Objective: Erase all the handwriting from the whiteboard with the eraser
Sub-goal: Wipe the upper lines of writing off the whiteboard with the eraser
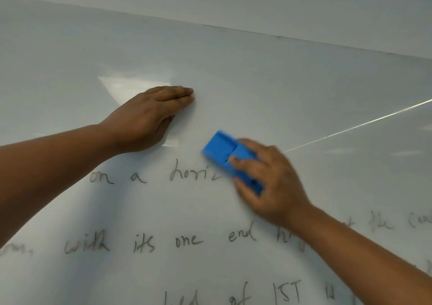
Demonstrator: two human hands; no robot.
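A blue eraser lies flat against the whiteboard, and my right hand grips its lower end. It sits at the right end of the top line of black handwriting, which reads "on a horiz". More written lines run below, partly hidden by my right forearm. My left hand rests flat on the bare board above the writing, fingers straight and together. The eraser and right hand look blurred.
The board's top edge runs across the upper view, with plain wall above it. A bright reflected line crosses the board on the right. The board surface above and right of the eraser carries no writing.
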